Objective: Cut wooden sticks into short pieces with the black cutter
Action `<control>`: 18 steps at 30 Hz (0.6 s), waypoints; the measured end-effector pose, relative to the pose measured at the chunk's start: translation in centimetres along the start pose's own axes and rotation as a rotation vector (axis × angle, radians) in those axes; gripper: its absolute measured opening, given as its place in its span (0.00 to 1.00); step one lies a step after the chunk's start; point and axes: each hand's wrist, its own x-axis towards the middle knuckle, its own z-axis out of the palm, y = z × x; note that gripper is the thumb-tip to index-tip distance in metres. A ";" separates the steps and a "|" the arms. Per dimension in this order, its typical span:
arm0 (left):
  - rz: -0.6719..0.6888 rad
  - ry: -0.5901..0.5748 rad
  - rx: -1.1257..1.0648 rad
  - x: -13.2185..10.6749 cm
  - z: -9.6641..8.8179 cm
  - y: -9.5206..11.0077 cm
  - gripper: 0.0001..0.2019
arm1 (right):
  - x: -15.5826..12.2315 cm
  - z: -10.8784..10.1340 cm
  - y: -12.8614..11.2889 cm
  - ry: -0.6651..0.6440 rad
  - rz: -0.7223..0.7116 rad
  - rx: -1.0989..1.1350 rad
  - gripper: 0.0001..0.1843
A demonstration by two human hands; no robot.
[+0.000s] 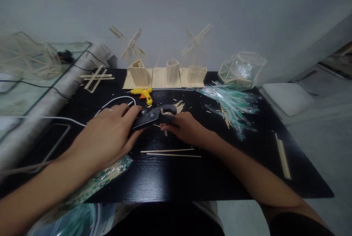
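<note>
My left hand is closed around the handles of a black hand cutter with a curved jaw, held over the middle of the black table. At the jaw, my right hand pinches a few thin wooden sticks; one stick end shows inside the jaw's curve. Exactly how many it grips is hidden by the fingers. Short cut sticks are piled just behind the cutter. Closer to me, a few long thin sticks lie side by side on the table.
A yellow glue gun lies behind my hands. Beyond it stand small wooden models on boards, two with crossed blades. Plastic wrappers and a stick frame are at right. A bag of sticks lies under my left forearm; a white cable runs left.
</note>
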 end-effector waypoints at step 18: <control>-0.054 -0.087 0.119 0.2 -0.4 0.2 0.07 | 0.0 0.1 -0.4 -0.025 0.015 -0.033 0.06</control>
